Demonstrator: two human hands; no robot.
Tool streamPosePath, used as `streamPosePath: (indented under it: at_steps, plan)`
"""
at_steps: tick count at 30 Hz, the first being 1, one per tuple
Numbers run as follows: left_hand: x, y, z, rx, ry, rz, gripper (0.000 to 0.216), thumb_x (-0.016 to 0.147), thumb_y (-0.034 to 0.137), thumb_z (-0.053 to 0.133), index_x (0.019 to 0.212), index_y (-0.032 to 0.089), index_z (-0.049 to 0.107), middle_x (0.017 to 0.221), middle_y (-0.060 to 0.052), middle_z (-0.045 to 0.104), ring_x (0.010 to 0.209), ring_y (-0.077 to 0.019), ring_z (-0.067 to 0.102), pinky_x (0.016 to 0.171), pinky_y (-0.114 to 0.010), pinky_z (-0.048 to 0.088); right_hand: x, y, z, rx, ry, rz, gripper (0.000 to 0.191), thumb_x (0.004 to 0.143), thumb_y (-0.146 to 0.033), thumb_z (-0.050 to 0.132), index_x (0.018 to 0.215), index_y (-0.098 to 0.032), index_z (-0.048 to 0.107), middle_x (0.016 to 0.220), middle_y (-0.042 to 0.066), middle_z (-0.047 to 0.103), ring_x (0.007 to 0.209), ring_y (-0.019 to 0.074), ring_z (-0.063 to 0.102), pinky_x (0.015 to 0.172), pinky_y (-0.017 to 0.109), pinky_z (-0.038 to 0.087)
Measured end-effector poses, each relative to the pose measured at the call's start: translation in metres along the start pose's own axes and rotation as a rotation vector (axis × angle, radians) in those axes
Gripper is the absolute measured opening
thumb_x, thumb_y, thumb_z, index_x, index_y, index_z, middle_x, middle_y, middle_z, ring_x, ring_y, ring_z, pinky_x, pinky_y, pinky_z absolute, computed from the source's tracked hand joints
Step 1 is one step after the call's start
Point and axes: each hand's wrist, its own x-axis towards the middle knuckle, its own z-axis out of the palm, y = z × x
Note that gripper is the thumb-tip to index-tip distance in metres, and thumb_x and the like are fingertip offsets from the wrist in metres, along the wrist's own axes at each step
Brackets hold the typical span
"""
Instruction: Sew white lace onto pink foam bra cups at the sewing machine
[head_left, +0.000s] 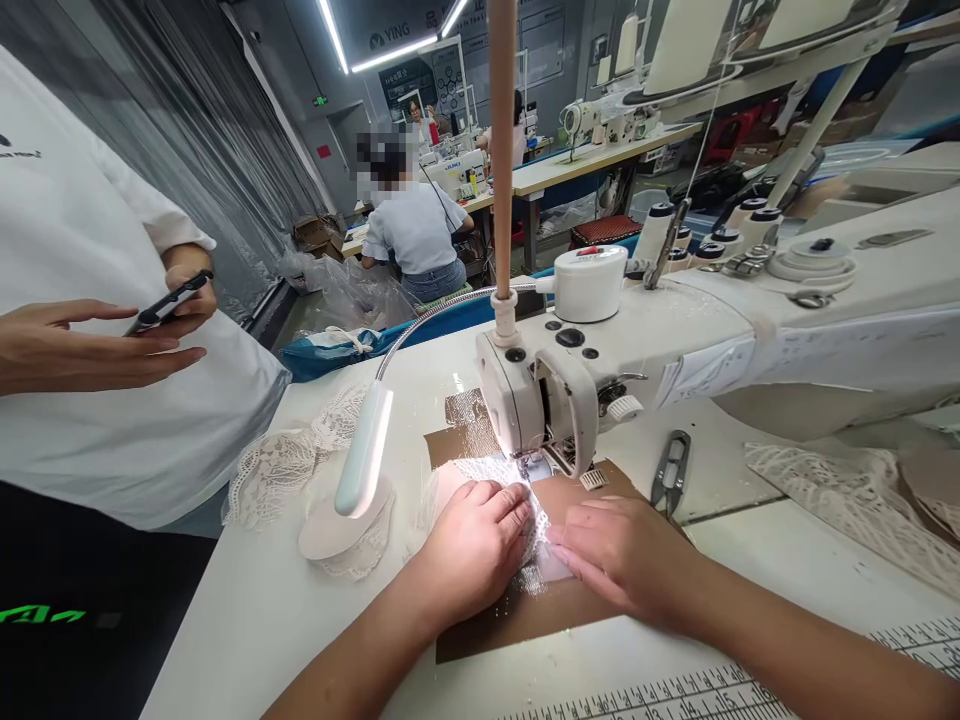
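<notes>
My left hand (476, 545) rests on a strip of white lace (484, 470), fingers curled and pressing it down just in front of the presser foot (534, 465) of a white sewing machine (600, 350). Beside it, my right hand (611, 550) lies flat, fingers together, on the same lace and the brown mat (517, 620) under it. The two hands almost touch.
A gooseneck lamp (364, 455) stands left of the machine on loose lace (277, 470). Thread snips (671, 470) lie right of the needle, more lace (840, 490) further right. A person in a white shirt (97, 330) stands at the left, phone (166, 303) in hand. Other workers sit behind.
</notes>
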Motion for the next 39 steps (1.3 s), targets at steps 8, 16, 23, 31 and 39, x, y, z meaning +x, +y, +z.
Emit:
streamPosePath:
  at_steps: [8, 16, 23, 31, 39]
  plan:
    - [0.0, -0.008, 0.005, -0.023, 0.021, -0.022, 0.033, 0.091, 0.025, 0.04, 0.117, 0.012, 0.056, 0.126, -0.01, 0.056, 0.094, -0.0244, 0.052, 0.082, -0.04, 0.049, 0.005, 0.0, -0.005, 0.006, 0.037, 0.015, 0.029, 0.091, -0.02, 0.039, 0.067, -0.018, 0.056, 0.062, 0.001, 0.052, 0.058, 0.0146, 0.041, 0.06, 0.029, 0.029]
    - [0.003, -0.016, 0.007, 0.037, 0.076, 0.028, 0.032, 0.092, 0.019, 0.039, 0.118, 0.012, 0.056, 0.123, -0.011, 0.057, 0.096, -0.0245, 0.05, 0.086, -0.041, 0.045, 0.006, 0.001, -0.003, -0.017, 0.031, 0.012, 0.025, 0.089, -0.018, 0.04, 0.084, -0.018, 0.064, 0.068, 0.002, 0.056, 0.062, 0.0168, 0.044, 0.06, 0.029, 0.03]
    - [0.002, -0.015, 0.01, 0.05, 0.058, 0.034, 0.034, 0.088, 0.014, 0.04, 0.119, 0.012, 0.055, 0.125, -0.009, 0.056, 0.094, -0.0235, 0.05, 0.084, -0.04, 0.045, 0.005, 0.0, -0.003, -0.018, 0.065, -0.021, 0.025, 0.09, -0.017, 0.04, 0.082, -0.017, 0.064, 0.068, 0.002, 0.056, 0.062, 0.0162, 0.044, 0.062, 0.029, 0.031]
    - [0.003, -0.022, 0.011, 0.092, 0.051, 0.008, 0.037, 0.085, 0.011, 0.044, 0.121, 0.013, 0.054, 0.128, -0.009, 0.056, 0.102, -0.0254, 0.05, 0.092, -0.042, 0.039, 0.009, 0.002, 0.0, -0.061, -0.021, 0.049, 0.026, 0.09, -0.02, 0.04, 0.09, -0.02, 0.066, 0.072, 0.002, 0.06, 0.063, 0.0181, 0.05, 0.06, 0.031, 0.032]
    - [0.009, -0.034, 0.014, 0.073, 0.12, -0.074, 0.038, 0.083, 0.009, 0.045, 0.119, 0.016, 0.055, 0.118, -0.011, 0.06, 0.098, -0.0249, 0.052, 0.092, -0.045, 0.039, 0.022, -0.002, -0.006, -0.064, -0.107, 0.175, 0.03, 0.091, -0.021, 0.037, 0.106, -0.02, 0.063, 0.084, 0.003, 0.064, 0.064, 0.017, 0.054, 0.06, 0.03, 0.035]
